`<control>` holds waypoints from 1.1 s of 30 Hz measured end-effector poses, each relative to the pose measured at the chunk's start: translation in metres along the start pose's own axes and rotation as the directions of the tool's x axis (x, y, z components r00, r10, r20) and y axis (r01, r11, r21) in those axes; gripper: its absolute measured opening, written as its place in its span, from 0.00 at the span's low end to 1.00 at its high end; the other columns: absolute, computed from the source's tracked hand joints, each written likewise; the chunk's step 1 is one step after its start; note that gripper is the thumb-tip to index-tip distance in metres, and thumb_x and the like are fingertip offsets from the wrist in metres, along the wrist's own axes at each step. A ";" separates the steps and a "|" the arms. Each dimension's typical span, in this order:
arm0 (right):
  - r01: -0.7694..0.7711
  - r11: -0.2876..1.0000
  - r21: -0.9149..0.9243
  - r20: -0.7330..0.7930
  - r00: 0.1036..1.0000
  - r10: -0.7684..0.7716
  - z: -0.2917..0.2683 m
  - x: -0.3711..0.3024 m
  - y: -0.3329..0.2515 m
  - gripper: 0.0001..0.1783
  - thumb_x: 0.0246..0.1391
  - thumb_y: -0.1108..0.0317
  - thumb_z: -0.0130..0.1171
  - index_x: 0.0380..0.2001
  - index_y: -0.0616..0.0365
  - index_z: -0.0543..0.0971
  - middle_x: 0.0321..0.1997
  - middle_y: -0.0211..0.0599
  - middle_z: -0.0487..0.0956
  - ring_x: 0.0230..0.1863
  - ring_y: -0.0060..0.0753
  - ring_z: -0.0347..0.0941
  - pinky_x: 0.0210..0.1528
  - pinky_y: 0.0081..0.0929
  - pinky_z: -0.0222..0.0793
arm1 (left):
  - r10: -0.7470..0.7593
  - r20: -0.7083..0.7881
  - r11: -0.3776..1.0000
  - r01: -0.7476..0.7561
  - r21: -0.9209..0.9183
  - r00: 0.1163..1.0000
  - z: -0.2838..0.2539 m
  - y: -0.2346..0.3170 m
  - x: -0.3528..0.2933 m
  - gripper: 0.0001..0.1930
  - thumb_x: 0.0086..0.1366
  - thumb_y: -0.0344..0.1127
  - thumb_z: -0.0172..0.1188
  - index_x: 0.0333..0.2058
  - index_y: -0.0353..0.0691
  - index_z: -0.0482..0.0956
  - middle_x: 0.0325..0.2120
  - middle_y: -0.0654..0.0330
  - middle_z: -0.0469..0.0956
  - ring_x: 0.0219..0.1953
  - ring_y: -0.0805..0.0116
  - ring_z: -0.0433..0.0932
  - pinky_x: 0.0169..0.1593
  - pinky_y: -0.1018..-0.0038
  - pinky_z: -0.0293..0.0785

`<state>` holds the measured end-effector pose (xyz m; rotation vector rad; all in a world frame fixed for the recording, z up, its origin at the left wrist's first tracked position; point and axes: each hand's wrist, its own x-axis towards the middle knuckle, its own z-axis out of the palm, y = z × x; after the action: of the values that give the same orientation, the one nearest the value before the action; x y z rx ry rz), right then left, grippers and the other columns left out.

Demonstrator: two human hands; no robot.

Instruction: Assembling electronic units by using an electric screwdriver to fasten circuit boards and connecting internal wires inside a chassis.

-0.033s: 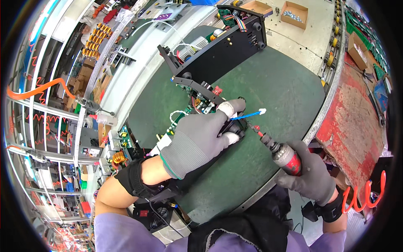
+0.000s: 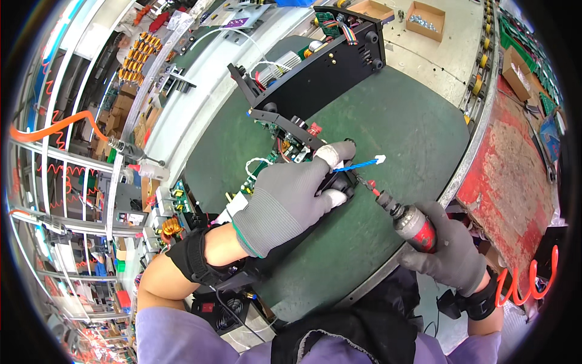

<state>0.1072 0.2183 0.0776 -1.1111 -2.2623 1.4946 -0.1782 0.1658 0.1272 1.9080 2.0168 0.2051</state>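
In a grey glove, my left hand point(image 2: 288, 197) is closed on the end of a black metal chassis point(image 2: 312, 142) that carries circuit boards and wiring. Its thumb and fingers press on the end panel, and much of the chassis lies hidden beneath the hand. A blue twisted cable point(image 2: 357, 165) with a white connector sticks out past the fingers. My right hand point(image 2: 451, 255), gloved too, wraps round a red and silver power screwdriver point(image 2: 416, 229). The bit points up and left to the panel edge beside my left fingers; I cannot tell whether it touches a screw.
Behind stands a second black chassis point(image 2: 327, 79) with boards and a ribbon cable. The green mat point(image 2: 418, 121) covers the bench. A cardboard box of screws point(image 2: 424, 23) sits at the far right, beside a roller track point(image 2: 477, 85). An orange air hose point(image 2: 57, 130) hangs at the left.
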 end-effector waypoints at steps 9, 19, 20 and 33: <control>0.011 0.897 -0.442 -0.013 1.000 -0.018 -0.018 0.007 -0.038 0.42 0.38 0.55 0.78 0.56 0.59 0.72 0.31 0.48 0.82 0.34 0.55 0.80 0.38 0.46 0.74 | 0.062 -0.115 0.996 -0.070 -0.062 0.991 0.009 -0.003 0.002 0.33 0.53 0.34 0.74 0.59 0.53 0.73 0.39 0.53 0.84 0.39 0.52 0.85 0.40 0.65 0.81; -0.002 0.853 -0.522 -0.069 0.997 -0.040 -0.006 0.003 -0.042 0.41 0.40 0.56 0.77 0.57 0.54 0.71 0.33 0.46 0.81 0.36 0.55 0.79 0.40 0.46 0.72 | 0.035 -0.064 0.995 -0.040 -0.086 0.997 0.009 -0.003 0.002 0.30 0.54 0.35 0.72 0.57 0.52 0.73 0.35 0.53 0.84 0.35 0.52 0.85 0.38 0.63 0.79; -0.007 0.853 -0.523 -0.072 0.997 -0.036 -0.006 0.003 -0.042 0.41 0.40 0.56 0.77 0.57 0.54 0.71 0.33 0.47 0.81 0.36 0.55 0.79 0.40 0.46 0.72 | 0.038 -0.063 0.996 -0.043 -0.081 0.997 0.008 -0.003 0.002 0.30 0.54 0.35 0.72 0.57 0.52 0.73 0.35 0.53 0.84 0.35 0.52 0.85 0.38 0.63 0.79; 0.002 0.838 -0.546 -0.089 0.994 -0.060 -0.004 0.001 -0.042 0.41 0.40 0.56 0.77 0.57 0.52 0.70 0.32 0.46 0.81 0.35 0.56 0.79 0.39 0.47 0.72 | 0.031 -0.023 0.996 -0.033 -0.086 0.999 0.005 -0.002 0.001 0.32 0.55 0.36 0.72 0.58 0.52 0.70 0.36 0.53 0.84 0.35 0.51 0.85 0.39 0.62 0.79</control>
<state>0.0889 0.2138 0.1154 -1.2380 -2.6934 0.7537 -0.1782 0.1665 0.1220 1.8933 1.9593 0.3179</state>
